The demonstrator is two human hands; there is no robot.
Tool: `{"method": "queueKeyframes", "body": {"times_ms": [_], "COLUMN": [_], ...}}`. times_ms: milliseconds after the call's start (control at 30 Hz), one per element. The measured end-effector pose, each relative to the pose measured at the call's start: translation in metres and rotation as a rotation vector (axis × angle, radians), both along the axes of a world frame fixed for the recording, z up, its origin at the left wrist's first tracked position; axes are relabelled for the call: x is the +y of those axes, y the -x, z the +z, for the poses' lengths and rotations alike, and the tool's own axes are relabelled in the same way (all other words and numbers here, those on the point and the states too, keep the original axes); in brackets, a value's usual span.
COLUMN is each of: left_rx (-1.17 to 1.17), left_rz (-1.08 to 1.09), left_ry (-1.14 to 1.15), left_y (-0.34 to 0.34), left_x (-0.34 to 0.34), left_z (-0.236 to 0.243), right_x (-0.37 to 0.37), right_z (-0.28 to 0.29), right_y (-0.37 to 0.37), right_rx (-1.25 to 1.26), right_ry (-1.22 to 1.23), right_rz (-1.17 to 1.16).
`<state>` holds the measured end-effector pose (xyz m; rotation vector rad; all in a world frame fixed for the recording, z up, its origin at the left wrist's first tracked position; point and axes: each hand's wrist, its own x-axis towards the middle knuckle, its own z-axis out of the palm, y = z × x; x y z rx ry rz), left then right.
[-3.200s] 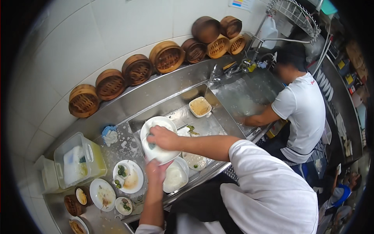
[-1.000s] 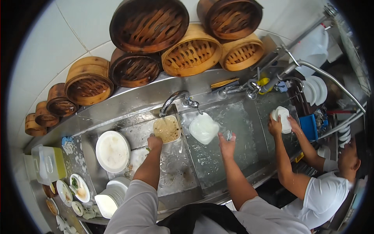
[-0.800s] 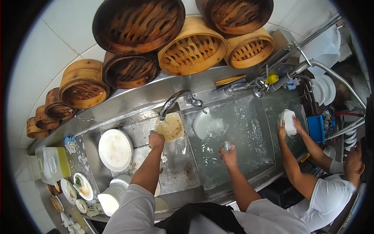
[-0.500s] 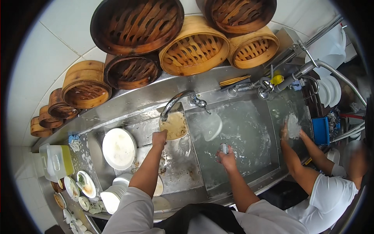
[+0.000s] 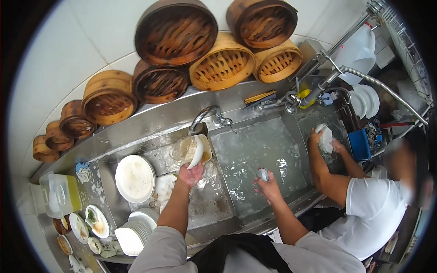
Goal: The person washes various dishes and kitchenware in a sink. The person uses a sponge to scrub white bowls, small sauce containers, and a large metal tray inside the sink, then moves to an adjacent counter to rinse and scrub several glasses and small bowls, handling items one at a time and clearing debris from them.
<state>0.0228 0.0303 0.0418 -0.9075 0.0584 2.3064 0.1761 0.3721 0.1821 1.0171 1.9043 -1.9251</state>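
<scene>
A white dish (image 5: 197,152) is standing on edge in my left hand (image 5: 190,175), up over the left basin of the steel sink (image 5: 255,145) and just under the curved faucet (image 5: 205,116). I am gripping it from below, fingers curled around its lower rim, so the dish is rising straight ahead of that hand with its long axis running up and away from me and tilting slightly right. Behind it, touching or nearly so, a tan square container (image 5: 189,148) of cloudy water is sitting in the basin. The dish is looking plain, glossy and curved, seen almost edge-on, so I cannot tell how deep it is.

My right hand (image 5: 268,182) is hovering over the right basin, well apart from the dish, closed around a small pale object (image 5: 262,174); I cannot tell what it is. The left hand is the one on the dish, and the basin divider is lying between the two hands.

To my left a large round plate (image 5: 134,178) and a stack of plates (image 5: 132,234) are resting. At the far right another person's hands are working a white cloth (image 5: 325,139).
</scene>
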Motion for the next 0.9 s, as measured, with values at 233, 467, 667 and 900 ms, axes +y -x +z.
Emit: {"method": "queueKeyframes", "body": {"times_ms": [233, 467, 667, 900], "left_rx": [0.219, 0.402, 0.51, 0.487], "left_rz": [0.022, -0.415, -0.219, -0.056], "left_ry": [0.285, 0.704, 0.836, 0.661], "left_y": [0.0, -0.084, -0.155, -0.213], "left_x": [-0.008, -0.082, -0.19, -0.266], "left_z": [0.048, 0.123, 0.181, 0.227], "right_x": [-0.06, -0.227, -0.327, -0.485], "right_z": [0.069, 0.078, 0.017, 0.068], "right_y": [-0.004, 0.065, 0.042, 0.019], "right_rx": [0.157, 0.802, 0.825, 0.638], "right_ry": [0.117, -0.838, -0.416, -0.655], "right_rz": [0.0, 0.81, 1.248, 0.938]}}
